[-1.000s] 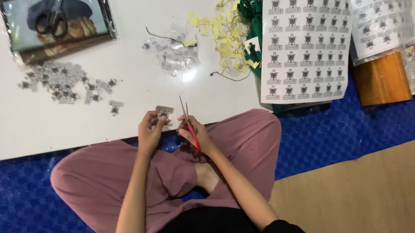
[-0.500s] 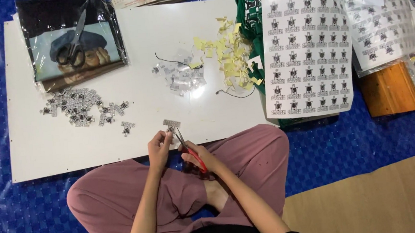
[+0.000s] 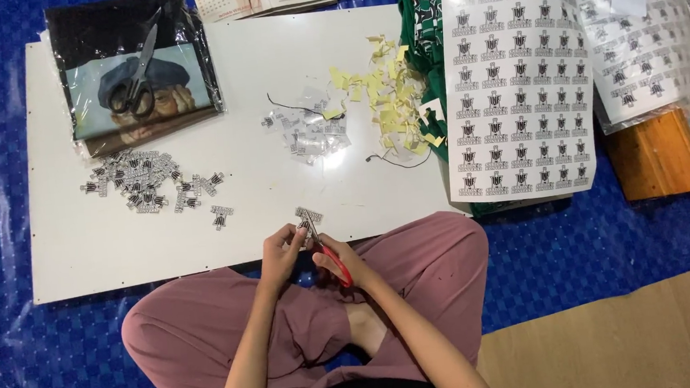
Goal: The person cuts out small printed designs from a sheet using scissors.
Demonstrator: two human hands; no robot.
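The left hand (image 3: 282, 252) pinches a small printed sticker piece (image 3: 308, 219) between thumb and fingertips, holding it just above the near edge of the white table (image 3: 254, 86) so that it stands clear of the surface and the blades can pass around it. The right hand (image 3: 342, 260) is closed through the handles of the red-handled scissors (image 3: 326, 249), whose blades point up and away from the fingers into the piece; how far the blades are parted cannot be told at this size. Both hands work over the lap, directly in front of the crossed legs, which keeps the cut close to the eye and the forearms braced. Beyond the fingers and to their left lies a heap of cut stickers (image 3: 151, 184), grouped where finished pieces can be dropped with a short reach. Straight beyond the fingers sits a cluster of clear film offcuts (image 3: 307, 131), and further right a scatter of yellow paper scraps (image 3: 382, 92), kept apart from the heap. To the right of the fingers an uncut sticker sheet (image 3: 517, 82) hangs over the table edge. At the far left corner, well apart from the fingers, a second pair of grey scissors (image 3: 137, 75) rests on a bagged printed garment (image 3: 134, 71).
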